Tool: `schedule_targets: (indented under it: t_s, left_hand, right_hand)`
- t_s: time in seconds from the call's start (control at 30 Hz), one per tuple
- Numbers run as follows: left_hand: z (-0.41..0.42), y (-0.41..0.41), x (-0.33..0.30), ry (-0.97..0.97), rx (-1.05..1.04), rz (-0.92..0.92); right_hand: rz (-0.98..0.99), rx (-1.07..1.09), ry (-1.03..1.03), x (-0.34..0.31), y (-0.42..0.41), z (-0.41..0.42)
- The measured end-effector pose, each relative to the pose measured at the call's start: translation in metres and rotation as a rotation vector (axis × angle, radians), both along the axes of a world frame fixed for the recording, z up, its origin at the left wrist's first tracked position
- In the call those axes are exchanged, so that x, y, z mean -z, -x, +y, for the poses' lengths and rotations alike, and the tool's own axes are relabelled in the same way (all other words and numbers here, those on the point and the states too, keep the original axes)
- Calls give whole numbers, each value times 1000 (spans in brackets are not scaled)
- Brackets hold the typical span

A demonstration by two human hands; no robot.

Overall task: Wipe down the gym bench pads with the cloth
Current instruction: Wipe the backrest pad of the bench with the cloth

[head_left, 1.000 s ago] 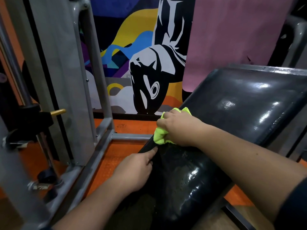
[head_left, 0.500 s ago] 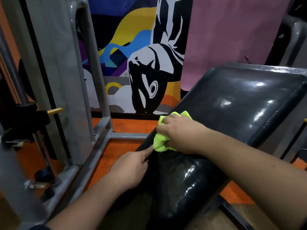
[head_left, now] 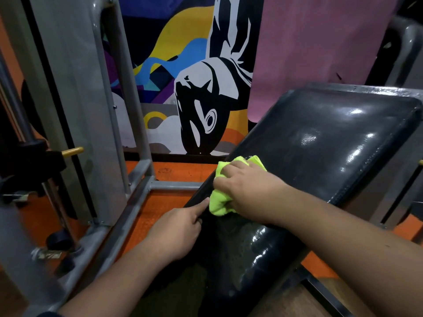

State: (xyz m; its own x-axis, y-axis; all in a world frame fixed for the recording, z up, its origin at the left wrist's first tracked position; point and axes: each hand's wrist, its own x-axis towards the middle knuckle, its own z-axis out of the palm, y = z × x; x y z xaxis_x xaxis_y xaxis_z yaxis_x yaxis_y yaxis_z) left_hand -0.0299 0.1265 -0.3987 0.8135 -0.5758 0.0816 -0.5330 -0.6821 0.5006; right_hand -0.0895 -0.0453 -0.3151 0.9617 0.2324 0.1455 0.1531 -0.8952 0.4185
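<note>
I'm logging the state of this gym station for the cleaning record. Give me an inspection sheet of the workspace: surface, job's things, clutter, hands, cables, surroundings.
Surface: black back pad and seat pad, glossy with light reflections.
Job's things: yellow-green cloth, bunched at the left edge where the two pads meet.
Clutter: nothing seen.
Hands: right hand grips the cloth and presses it on the pad; left hand rests at the seat pad's edge, index finger extended beside the cloth.
Cables: nothing seen.
Surroundings: grey metal frame, yellow-tipped pin, orange floor, painted mural, pink mat.
</note>
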Motion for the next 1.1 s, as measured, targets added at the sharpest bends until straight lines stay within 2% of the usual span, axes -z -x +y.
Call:
schedule_targets:
  t_s: [0.13,0.3,0.43,0.57,0.7,0.83,0.97,1.1]
  left_hand:
    - [1,-1,0,14,-6,-2]
    - [2,-3,3,-2,9,-17]
    - [0,-5,4,17,-3,-10]
    - [3,-7,6,13,1,-12]
    - [3,-5,6,28,3,9]
    - [4,-3,6,27,-24,-11]
    - [3,-4,5,38,-30,6]
    - [4,-5,7,40,-23,3]
  right_hand:
    - [-46,61,6,-4,3,6]
    - [-25,-45,-40,5,16,0]
    - [-52,27,-13,3,16,5]
    - [-51,-86,-48,6,27,-3]
    - [-107,1,-43,3,30,-2]
    - [-131,-61,-36,17,39,-4]
    - [-182,11,-72,15,38,-2]
    - [-123,-92,-66,19,44,-5]
